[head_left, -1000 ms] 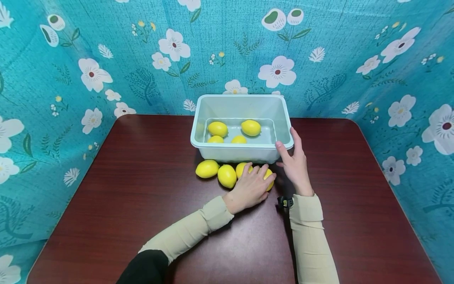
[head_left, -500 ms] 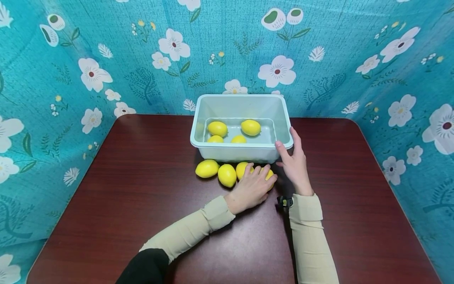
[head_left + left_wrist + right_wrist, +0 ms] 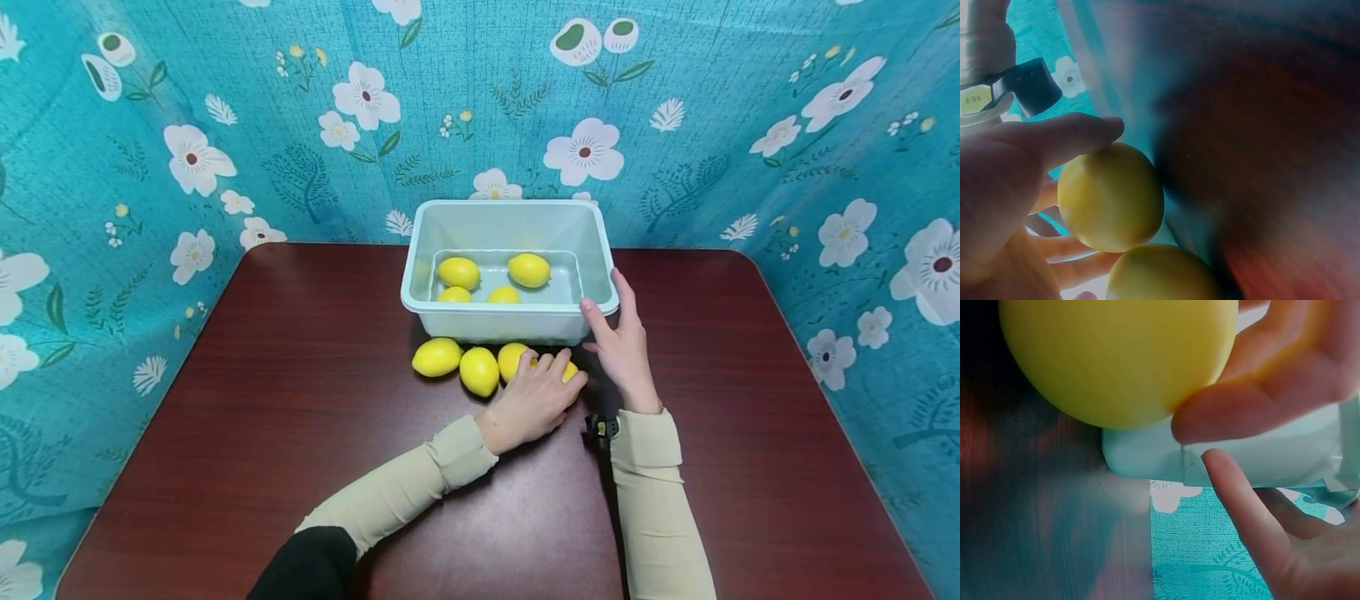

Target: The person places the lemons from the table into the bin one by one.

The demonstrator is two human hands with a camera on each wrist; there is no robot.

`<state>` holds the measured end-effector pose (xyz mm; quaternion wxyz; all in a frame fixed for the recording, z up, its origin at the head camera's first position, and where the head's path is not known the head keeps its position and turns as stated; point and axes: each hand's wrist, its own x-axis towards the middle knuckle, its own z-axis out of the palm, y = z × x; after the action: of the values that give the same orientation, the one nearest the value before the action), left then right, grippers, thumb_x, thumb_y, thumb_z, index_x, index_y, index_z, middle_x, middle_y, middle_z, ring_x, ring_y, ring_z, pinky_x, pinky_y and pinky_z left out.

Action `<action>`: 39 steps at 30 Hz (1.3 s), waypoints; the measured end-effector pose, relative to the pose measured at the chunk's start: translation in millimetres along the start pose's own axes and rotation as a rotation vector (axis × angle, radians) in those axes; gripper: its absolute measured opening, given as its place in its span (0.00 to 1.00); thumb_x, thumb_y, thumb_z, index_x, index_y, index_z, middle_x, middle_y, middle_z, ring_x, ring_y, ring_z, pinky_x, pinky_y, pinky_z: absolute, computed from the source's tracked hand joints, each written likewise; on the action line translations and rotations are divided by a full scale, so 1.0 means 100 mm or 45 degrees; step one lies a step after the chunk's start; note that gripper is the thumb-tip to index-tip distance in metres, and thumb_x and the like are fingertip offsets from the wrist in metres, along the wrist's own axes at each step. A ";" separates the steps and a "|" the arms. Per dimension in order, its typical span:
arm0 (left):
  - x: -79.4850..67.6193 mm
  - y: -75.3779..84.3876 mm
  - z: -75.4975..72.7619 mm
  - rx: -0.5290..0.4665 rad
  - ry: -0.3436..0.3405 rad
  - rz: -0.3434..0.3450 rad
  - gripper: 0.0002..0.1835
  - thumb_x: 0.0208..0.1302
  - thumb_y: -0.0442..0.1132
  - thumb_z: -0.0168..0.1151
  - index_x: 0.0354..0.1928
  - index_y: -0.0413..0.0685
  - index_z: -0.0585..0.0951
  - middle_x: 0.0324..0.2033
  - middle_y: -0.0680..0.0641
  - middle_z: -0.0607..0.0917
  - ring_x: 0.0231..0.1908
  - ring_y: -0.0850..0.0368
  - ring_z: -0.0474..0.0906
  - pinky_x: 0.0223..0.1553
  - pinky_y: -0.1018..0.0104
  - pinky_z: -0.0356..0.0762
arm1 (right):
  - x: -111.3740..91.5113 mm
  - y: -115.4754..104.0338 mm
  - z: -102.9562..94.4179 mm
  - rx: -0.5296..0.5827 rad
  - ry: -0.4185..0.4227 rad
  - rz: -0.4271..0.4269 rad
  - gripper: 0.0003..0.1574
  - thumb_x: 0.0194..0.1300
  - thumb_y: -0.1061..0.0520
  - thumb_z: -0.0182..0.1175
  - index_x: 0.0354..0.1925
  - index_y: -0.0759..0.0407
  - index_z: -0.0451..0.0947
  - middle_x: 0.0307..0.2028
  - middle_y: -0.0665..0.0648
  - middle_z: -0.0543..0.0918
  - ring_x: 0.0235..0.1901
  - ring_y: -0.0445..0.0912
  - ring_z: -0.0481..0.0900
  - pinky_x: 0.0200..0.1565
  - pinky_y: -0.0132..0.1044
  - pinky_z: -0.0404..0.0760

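Note:
My left hand reaches across and grips the rightmost lemon of a row in front of the pale blue plastic bin. Thumb and fingers lie round it in the left wrist view; from the head, the hand mostly hides it. Beside it lies another lemon, partly behind the fingers. Farther left in the row are a third lemon and a lemon at its end. My right hand rests against the bin's front right corner, fingers fairly straight and spread over the rim and side.
Inside the bin are several lemons, two partly hidden by the front wall. The bin stands at the back of a dark red-brown table, against a turquoise flowered cloth. A black camera mount sits at the right wrist.
My left hand has shifted very slightly to the right, and its fingers cover more of the rightmost lemon. The right hand, the bin and the other lemons stay in place.

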<state>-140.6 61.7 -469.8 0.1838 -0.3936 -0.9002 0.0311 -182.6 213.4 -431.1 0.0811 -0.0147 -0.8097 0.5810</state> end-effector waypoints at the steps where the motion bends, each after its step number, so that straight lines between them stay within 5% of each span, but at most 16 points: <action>1: 0.00 0.00 -0.01 -0.001 -0.013 0.000 0.20 0.51 0.50 0.61 0.45 0.56 0.70 0.48 0.46 0.71 0.38 0.52 0.72 0.45 0.54 0.63 | 0.00 -0.01 0.00 -0.001 0.001 0.002 0.42 0.59 0.38 0.52 0.67 0.30 0.44 0.67 0.50 0.54 0.52 0.54 0.71 0.29 0.48 0.80; 11: -0.02 0.02 -0.02 0.024 -0.012 0.037 0.23 0.49 0.49 0.63 0.47 0.58 0.69 0.41 0.51 0.72 0.37 0.53 0.71 0.43 0.57 0.64 | -0.12 -0.27 0.00 -0.005 0.002 -0.004 0.42 0.62 0.45 0.52 0.69 0.43 0.44 0.66 0.58 0.55 0.51 0.57 0.71 0.29 0.47 0.80; 21: -0.05 0.02 0.00 0.011 0.011 0.034 0.21 0.53 0.47 0.60 0.49 0.58 0.70 0.48 0.47 0.72 0.39 0.53 0.71 0.44 0.58 0.64 | -0.12 -0.28 0.00 -0.016 0.001 0.005 0.42 0.62 0.44 0.51 0.69 0.43 0.44 0.66 0.58 0.55 0.51 0.57 0.72 0.29 0.45 0.80; 39: -0.04 0.02 0.01 0.010 0.003 0.019 0.15 0.57 0.47 0.57 0.47 0.58 0.70 0.41 0.50 0.72 0.36 0.51 0.71 0.42 0.55 0.64 | -0.12 -0.29 0.00 -0.015 -0.002 0.004 0.42 0.62 0.44 0.52 0.69 0.42 0.44 0.66 0.59 0.56 0.51 0.56 0.72 0.29 0.47 0.80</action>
<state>-136.8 60.2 -472.4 0.1860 -0.3995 -0.8970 0.0355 -169.2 202.7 -405.4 0.0794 -0.0160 -0.8132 0.5763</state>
